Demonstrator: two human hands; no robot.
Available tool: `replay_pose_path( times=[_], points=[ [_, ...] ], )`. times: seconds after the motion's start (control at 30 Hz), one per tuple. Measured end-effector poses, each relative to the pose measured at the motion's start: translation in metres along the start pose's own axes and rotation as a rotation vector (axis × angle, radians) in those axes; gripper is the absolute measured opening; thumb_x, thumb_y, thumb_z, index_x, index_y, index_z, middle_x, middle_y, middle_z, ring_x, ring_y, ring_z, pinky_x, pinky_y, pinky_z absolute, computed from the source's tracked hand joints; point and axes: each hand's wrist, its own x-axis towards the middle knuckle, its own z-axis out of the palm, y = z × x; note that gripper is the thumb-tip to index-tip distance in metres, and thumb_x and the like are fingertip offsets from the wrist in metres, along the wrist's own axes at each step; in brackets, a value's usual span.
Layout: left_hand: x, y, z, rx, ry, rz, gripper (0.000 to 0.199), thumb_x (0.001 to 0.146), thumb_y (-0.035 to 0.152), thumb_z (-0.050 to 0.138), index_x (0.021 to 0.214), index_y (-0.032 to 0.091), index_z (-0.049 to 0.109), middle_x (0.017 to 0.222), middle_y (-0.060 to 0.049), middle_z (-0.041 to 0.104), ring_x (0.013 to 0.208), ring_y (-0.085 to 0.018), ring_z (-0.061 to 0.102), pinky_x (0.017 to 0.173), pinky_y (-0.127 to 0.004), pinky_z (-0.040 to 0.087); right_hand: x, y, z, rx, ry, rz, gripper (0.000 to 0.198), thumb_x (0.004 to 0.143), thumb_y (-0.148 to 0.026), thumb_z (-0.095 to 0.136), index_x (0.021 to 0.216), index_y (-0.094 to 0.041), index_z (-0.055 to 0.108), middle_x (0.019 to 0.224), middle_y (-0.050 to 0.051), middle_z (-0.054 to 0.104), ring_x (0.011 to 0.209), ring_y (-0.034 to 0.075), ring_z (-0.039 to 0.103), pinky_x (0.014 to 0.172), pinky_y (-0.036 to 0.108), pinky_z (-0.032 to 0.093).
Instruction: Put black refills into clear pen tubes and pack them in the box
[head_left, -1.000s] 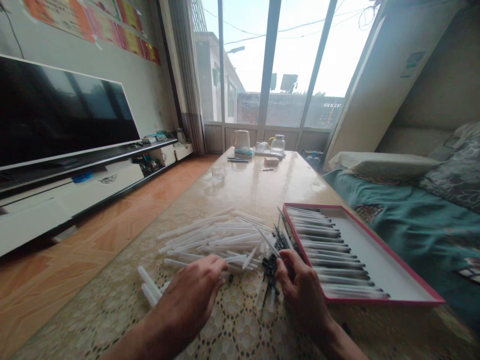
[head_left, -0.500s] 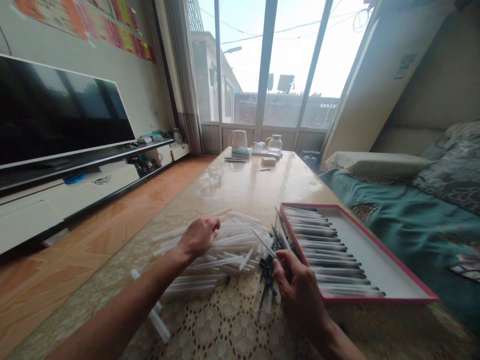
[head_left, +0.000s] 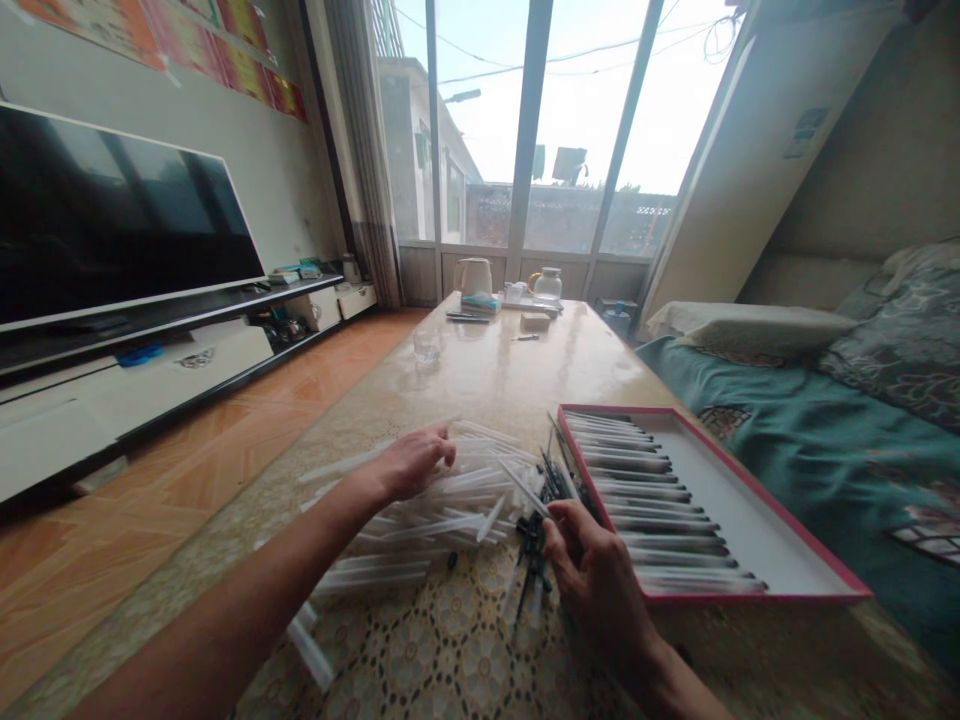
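Observation:
My left hand reaches over a loose heap of white pen barrels, fingers bent and apart, with nothing visible in them. My right hand pinches a slim white pen barrel between thumb and fingers, its tip pointing up and left toward the heap. Beside that hand lies a cluster of thin black pen parts, partly hidden behind the fingers. A small black cap rests alone near the heap. To the right, a red-rimmed box holds a row of pens with dark ends.
The patterned table runs toward the window. On it stand a drinking glass, a glass jug, a kettle and a small box. A sofa flanks its right side; a television is at left.
My left hand has moved slightly forward and to the right over the heap, its fingers less curled. My right hand keeps the barrel in nearly the same place.

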Motion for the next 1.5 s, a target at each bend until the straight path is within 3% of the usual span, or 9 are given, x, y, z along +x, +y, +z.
replay_pose_path(
  times=[0.17,0.27,0.37,0.43,0.53,0.77,1.2,1.37,1.5],
  points=[
    [-0.017,0.017,-0.003,-0.166,0.098,-0.034,0.018,0.079,0.015,0.048,0.088,0.019,0.062,0.095,-0.008,0.064,0.091,-0.021,0.058,0.08,-0.033,0.043,0.0,-0.001,-0.001,-0.008,-0.041,-0.013,0.018,0.088,-0.028,0.039,0.094,-0.019,0.052,0.065,-0.002,0.057,0.055,0.014,0.054,0.053,0.023,0.037],
    [-0.041,0.039,0.004,-0.352,0.117,-0.113,0.025,0.087,0.025,0.039,0.1,0.016,0.059,0.08,-0.006,0.064,0.07,-0.015,0.061,0.061,-0.026,0.047,0.0,-0.005,-0.003,-0.045,-0.082,-0.04,0.016,0.087,-0.024,0.037,0.091,-0.019,0.051,0.061,-0.003,0.053,0.053,0.014,0.051,0.052,0.023,0.034],
    [-0.067,0.061,0.019,-1.02,0.099,-0.383,0.026,0.08,0.034,0.054,0.096,0.015,0.061,0.066,0.0,0.059,0.049,-0.009,0.052,0.046,-0.021,0.04,-0.001,-0.01,-0.008,-0.126,-0.131,-0.095,0.012,0.084,-0.021,0.039,0.082,-0.02,0.051,0.056,-0.004,0.048,0.05,0.012,0.047,0.05,0.022,0.03],
    [-0.079,0.071,0.03,-1.259,0.145,-0.514,0.027,0.073,0.036,0.063,0.09,0.016,0.06,0.063,0.002,0.06,0.046,-0.007,0.049,0.042,-0.017,0.034,-0.002,-0.014,-0.013,-0.179,-0.149,-0.151,0.012,0.083,-0.021,0.041,0.077,-0.02,0.051,0.055,-0.005,0.047,0.049,0.011,0.045,0.051,0.022,0.029],
    [-0.089,0.075,0.043,-1.43,0.256,-0.664,0.026,0.069,0.038,0.068,0.076,0.017,0.056,0.058,0.004,0.058,0.04,-0.003,0.041,0.037,-0.014,0.026,-0.001,-0.019,-0.022,-0.235,-0.144,-0.23,0.019,0.085,-0.025,0.042,0.068,-0.019,0.05,0.057,-0.004,0.049,0.05,0.01,0.045,0.053,0.022,0.028],
    [-0.092,0.07,0.053,-1.511,0.333,-0.701,0.025,0.07,0.037,0.068,0.076,0.016,0.057,0.054,0.006,0.055,0.038,-0.002,0.038,0.035,-0.012,0.024,-0.003,-0.019,-0.024,-0.394,-0.191,-0.307,0.021,0.083,-0.029,0.045,0.065,-0.019,0.049,0.058,-0.003,0.051,0.055,0.011,0.048,0.056,0.025,0.023],
    [-0.09,0.078,0.059,-1.441,0.233,-0.623,0.022,0.073,0.034,0.066,0.073,0.015,0.056,0.054,0.006,0.057,0.039,-0.003,0.044,0.035,-0.012,0.033,-0.008,-0.016,-0.012,-0.48,-0.273,-0.321,0.018,0.087,-0.029,0.043,0.071,-0.022,0.049,0.064,-0.002,0.055,0.062,0.014,0.053,0.058,0.027,0.023],
    [-0.091,0.08,0.062,-1.415,0.216,-0.604,0.025,0.075,0.04,0.063,0.072,0.017,0.052,0.05,0.006,0.057,0.031,-0.003,0.041,0.029,-0.013,0.031,-0.006,-0.013,-0.006,-0.521,-0.335,-0.465,0.013,0.088,-0.025,0.047,0.075,-0.023,0.047,0.065,-0.004,0.057,0.058,0.014,0.052,0.055,0.027,0.021],
    [-0.092,0.079,0.061,-1.452,0.187,-0.593,0.026,0.073,0.04,0.065,0.075,0.016,0.054,0.052,0.004,0.06,0.035,-0.005,0.046,0.033,-0.014,0.036,-0.004,-0.012,-0.002,-0.538,-0.293,-0.561,0.007,0.089,-0.021,0.048,0.082,-0.023,0.048,0.068,-0.004,0.055,0.059,0.014,0.05,0.054,0.027,0.02]
  ],
)
